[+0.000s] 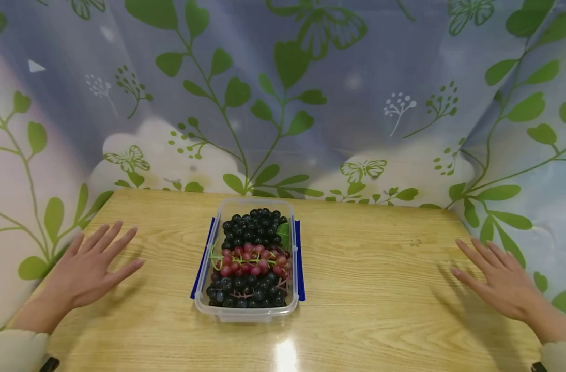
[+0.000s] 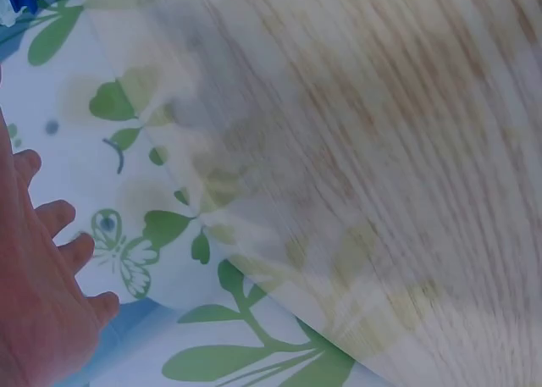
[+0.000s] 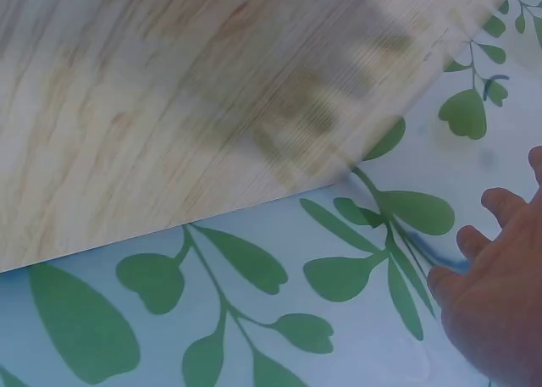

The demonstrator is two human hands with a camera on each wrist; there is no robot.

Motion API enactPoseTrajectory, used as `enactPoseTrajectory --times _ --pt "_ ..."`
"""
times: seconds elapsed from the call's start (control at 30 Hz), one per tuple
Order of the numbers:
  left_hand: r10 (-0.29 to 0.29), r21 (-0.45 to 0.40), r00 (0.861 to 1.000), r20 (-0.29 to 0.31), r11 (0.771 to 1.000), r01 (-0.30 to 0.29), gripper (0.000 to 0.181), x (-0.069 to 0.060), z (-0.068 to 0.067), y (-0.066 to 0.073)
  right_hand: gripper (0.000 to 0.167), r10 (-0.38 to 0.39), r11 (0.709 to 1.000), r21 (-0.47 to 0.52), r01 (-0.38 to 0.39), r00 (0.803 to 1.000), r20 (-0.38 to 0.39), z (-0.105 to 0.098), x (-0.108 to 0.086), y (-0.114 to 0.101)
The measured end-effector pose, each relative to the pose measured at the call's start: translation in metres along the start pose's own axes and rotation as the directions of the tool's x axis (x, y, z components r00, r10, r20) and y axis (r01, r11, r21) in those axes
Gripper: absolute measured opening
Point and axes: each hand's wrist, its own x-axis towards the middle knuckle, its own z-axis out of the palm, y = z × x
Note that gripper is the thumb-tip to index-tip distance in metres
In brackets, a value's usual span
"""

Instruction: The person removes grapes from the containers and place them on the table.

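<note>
A clear plastic box (image 1: 236, 311) with blue side flaps stands on the wooden table, left of centre in the head view. It holds dark grapes (image 1: 255, 227) at the back and front, red grapes (image 1: 247, 260) across the middle and a green leaf (image 1: 284, 235) at the right. The left hand (image 1: 88, 268) hovers left of the box, fingers spread, touching nothing; it also shows in the left wrist view (image 2: 42, 277). Far right of the box, the right hand (image 1: 502, 279) is held up with spread fingers, empty, and appears at the edge of the right wrist view (image 3: 500, 294).
The wooden table (image 1: 380, 268) reaches back to a hanging cloth (image 1: 357, 103) printed with green leaves and butterflies. This cloth also closes in the left and right sides. Light reflects off the table near its front.
</note>
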Motion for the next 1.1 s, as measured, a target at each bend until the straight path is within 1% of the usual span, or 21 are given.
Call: enactPoseTrajectory --times 0.2,0.4,0.63,0.87,1.1 --pt "0.038 0.032 0.998 -0.045 0.999 -0.036 0.076 0.001 0.002 0.005 0.075 -0.008 1.000 -0.010 0.008 1.000 0.010 -0.002 0.003 -0.008" --pt "0.078 0.025 0.994 -0.080 0.997 -0.076 0.076 0.003 0.005 0.009 0.072 -0.036 0.999 0.034 0.035 0.999 0.022 -0.007 0.008 -0.021" --pt "0.093 -0.008 0.994 -0.061 0.996 -0.094 0.075 0.005 0.003 0.017 0.072 -0.075 0.996 0.041 0.075 0.997 0.004 -0.005 0.015 -0.037" --pt "0.112 0.001 0.991 -0.070 0.994 -0.113 0.074 0.008 0.003 0.022 0.072 -0.094 0.995 0.034 0.094 0.995 0.012 -0.005 0.023 -0.057" --pt "0.128 -0.008 0.989 -0.074 0.992 -0.129 0.073 0.012 -0.001 0.029 0.071 -0.101 0.993 0.060 0.100 0.995 0.018 0.000 0.032 -0.074"
